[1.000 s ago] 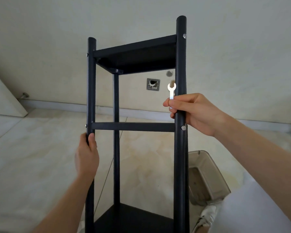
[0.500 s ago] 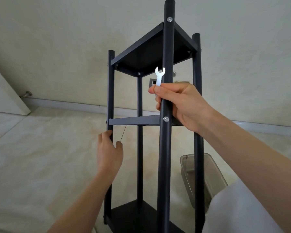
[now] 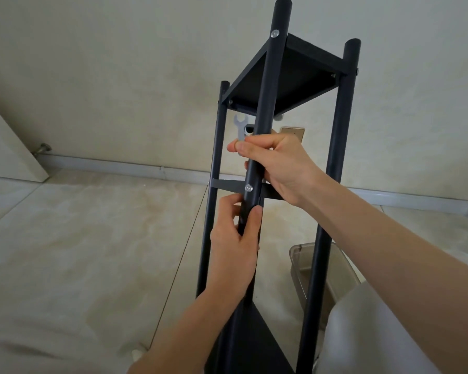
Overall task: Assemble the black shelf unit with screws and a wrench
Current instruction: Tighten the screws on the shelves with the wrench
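Note:
The black shelf unit stands upright on the floor, one corner post facing me, with a top shelf, a thin middle shelf and a bottom shelf. Silver screws show on the near post at the middle and top shelves. My right hand grips the near post just above the middle shelf and also holds a small silver wrench, whose open jaw sticks up past my fingers. My left hand wraps around the same post just below the middle shelf screw.
A clear plastic bin sits on the tiled floor behind the unit at the right. A beige wall with a baseboard runs across the back. A white panel leans at the far left. My pale trouser leg fills the lower right.
The shelf unit has turned, bringing one corner post towards me. My left hand left the left post and took hold of the near post below my right hand.

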